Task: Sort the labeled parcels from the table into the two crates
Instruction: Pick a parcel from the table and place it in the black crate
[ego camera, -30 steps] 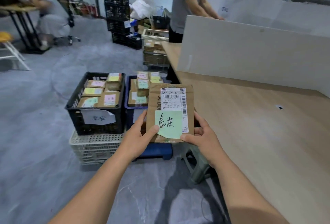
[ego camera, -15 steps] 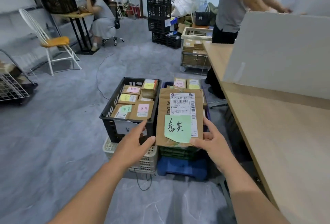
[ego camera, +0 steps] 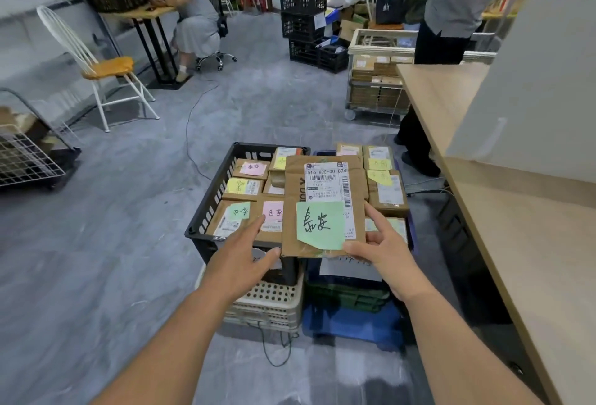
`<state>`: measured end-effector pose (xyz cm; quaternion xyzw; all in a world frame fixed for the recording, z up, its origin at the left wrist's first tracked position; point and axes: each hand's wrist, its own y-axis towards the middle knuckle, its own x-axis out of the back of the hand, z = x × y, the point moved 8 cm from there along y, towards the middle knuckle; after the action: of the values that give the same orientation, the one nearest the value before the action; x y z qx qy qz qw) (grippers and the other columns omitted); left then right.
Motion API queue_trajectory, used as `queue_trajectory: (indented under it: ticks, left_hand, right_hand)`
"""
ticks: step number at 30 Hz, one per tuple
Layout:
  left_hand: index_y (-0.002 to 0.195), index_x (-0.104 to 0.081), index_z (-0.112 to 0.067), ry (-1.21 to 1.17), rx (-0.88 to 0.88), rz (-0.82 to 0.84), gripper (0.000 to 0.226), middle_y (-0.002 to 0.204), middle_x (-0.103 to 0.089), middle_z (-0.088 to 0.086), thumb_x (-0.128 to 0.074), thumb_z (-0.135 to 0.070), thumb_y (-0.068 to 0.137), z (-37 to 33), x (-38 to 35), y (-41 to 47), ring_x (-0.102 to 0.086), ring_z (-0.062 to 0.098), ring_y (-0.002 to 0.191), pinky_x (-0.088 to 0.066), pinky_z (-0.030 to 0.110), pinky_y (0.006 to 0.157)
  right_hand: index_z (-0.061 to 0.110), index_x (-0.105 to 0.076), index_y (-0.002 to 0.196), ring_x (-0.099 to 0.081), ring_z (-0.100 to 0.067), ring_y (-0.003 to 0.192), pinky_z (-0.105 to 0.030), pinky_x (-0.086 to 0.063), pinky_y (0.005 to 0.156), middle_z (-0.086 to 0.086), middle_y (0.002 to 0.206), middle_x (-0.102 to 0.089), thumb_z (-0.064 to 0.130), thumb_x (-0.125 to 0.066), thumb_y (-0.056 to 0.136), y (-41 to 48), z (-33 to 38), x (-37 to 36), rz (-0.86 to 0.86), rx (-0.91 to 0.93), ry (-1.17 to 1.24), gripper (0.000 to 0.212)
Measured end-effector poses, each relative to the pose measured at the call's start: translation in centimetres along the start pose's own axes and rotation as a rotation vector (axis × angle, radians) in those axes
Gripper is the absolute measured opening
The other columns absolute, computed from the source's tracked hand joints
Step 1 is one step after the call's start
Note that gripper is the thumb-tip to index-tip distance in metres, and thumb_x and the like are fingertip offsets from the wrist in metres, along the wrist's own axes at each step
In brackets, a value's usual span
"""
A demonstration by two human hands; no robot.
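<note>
- Above the two crates on the floor, we find a flat brown cardboard parcel [ego camera: 324,191] held face-up. Its printed shipping label and a green handwritten sticky note [ego camera: 319,225] are turned toward the camera.
- The right hand [ego camera: 383,249] pinches the parcel's lower right corner, with the thumb on the face just beside the note and the other fingers along the right edge and beneath.
- The left hand [ego camera: 240,256] is spread with straight fingers and holds nothing. Its thumb tip lies at the parcel's lower left corner, and we cannot tell whether it touches.
- The parcel hangs across the boundary between the crates: its left part is over the black slotted plastic crate [ego camera: 206,207], its right part over the dark blue plastic crate [ego camera: 312,272]. Both crates are filled with similar noted parcels.
- We judge the step in hand to be choosing the crate and setting the parcel down. The paper tags on the crate fronts are largely hidden behind the hands and parcel. We therefore advise matching the note's writing against the notes lying in each crate before release.
- Support at one corner lets a flat parcel droop. We recommend bringing the left hand under the free edge and lowering the parcel flat onto the stack, note upward and clear of the rim.
- The light wooden table [ego camera: 516,243] stands to the right, well apart from the parcel.
</note>
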<state>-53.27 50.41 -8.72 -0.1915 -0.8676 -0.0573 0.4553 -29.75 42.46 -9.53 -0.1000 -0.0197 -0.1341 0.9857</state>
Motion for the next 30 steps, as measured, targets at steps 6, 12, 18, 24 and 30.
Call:
queue_trajectory:
  ticks: [6, 12, 18, 24, 30]
  left_hand:
    - [0.150, -0.019, -0.033, 0.007, -0.010, -0.015, 0.071, 0.151, -0.034, -0.008, -0.056, -0.048, 0.091, 4.5, 2.5, 5.8, -0.032, 0.012, 0.137, -0.036, 0.032, 0.105]
    - [0.151, -0.016, -0.035, 0.051, -0.044, 0.054, 0.075, 0.153, -0.032, -0.005, -0.055, -0.053, 0.089, 10.0, 5.4, 15.7, -0.031, 0.015, 0.138, -0.035, 0.033, 0.106]
    - [0.152, -0.011, -0.036, 0.159, -0.091, 0.179, 0.077, 0.155, -0.027, -0.005, -0.052, -0.056, 0.090, 15.1, 7.9, 24.6, -0.025, 0.015, 0.140, -0.032, 0.031, 0.106]
    - [0.152, -0.012, -0.030, 0.294, -0.167, 0.249, 0.078, 0.154, -0.028, -0.002, -0.051, -0.054, 0.090, 19.4, 7.7, 32.0, -0.028, 0.018, 0.138, -0.027, 0.033, 0.110]
    - [0.151, -0.016, -0.027, 0.282, -0.158, 0.284, 0.065, 0.150, -0.036, -0.002, -0.045, -0.046, 0.096, 23.6, 5.0, 37.2, -0.035, 0.017, 0.132, -0.033, 0.030, 0.104]
  right_hand:
    - [0.034, -0.035, 0.145, -0.072, -0.011, 0.086, -0.019, -0.056, 0.067, -0.002, 0.092, -0.076, -0.003, -0.070, 0.083, 6.8, 0.7, -4.4, -0.002, -0.048, -0.020, 0.081]
    - [0.032, -0.032, 0.150, -0.072, -0.016, 0.091, -0.033, -0.058, 0.083, -0.001, 0.093, -0.077, -0.002, -0.073, 0.081, 15.2, 1.2, -8.8, -0.089, -0.092, -0.054, 0.086]
    - [0.034, -0.035, 0.147, -0.071, -0.010, 0.090, -0.023, -0.056, 0.076, 0.001, 0.094, -0.076, -0.002, -0.072, 0.082, 22.9, 0.8, -13.8, -0.136, -0.183, -0.045, 0.083]
    - [0.039, -0.034, 0.144, -0.072, -0.007, 0.084, -0.024, -0.057, 0.071, 0.000, 0.092, -0.076, 0.000, -0.073, 0.082, 29.6, -1.8, -17.5, -0.161, -0.269, -0.056, 0.082]
    - [0.039, -0.036, 0.144, -0.072, -0.012, 0.087, -0.027, -0.059, 0.074, -0.001, 0.095, -0.075, 0.001, -0.073, 0.081, 36.0, -6.0, -19.9, -0.136, -0.345, -0.053, 0.083]
